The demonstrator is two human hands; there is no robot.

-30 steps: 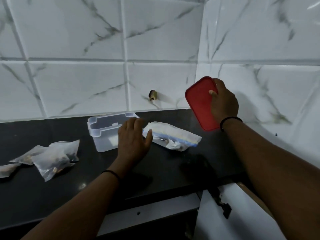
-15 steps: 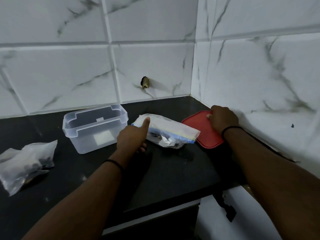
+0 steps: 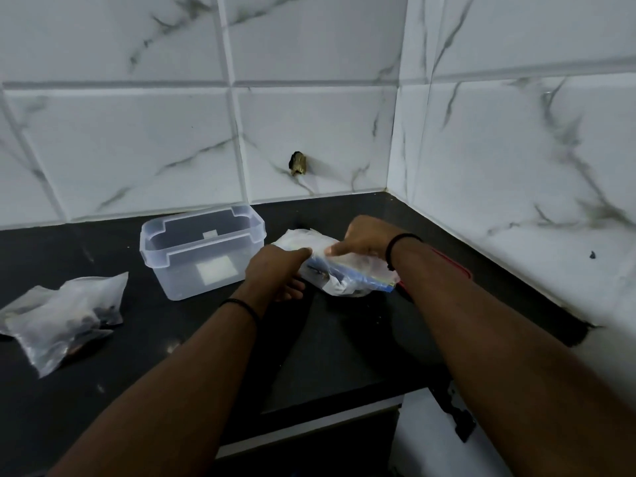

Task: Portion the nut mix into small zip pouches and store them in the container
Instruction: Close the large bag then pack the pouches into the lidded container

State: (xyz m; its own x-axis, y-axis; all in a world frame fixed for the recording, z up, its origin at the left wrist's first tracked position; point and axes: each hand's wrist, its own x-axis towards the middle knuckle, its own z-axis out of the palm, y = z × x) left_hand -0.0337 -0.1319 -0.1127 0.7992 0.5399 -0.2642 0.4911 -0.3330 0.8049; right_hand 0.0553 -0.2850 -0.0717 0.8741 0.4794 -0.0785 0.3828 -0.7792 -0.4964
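Both hands, left hand (image 3: 275,270) and right hand (image 3: 361,239), apparently pinching the zip bag (image 3: 344,273), fingers curled.

Red lid (image 3: 461,270) has been released onto the desk (image 3: 344,339); right hand (image 3: 364,239) and left hand (image 3: 275,273) are now brought onto the bag (image 3: 344,273).

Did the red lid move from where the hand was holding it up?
Yes. The red lid went down from the wall tiles onto the counter.
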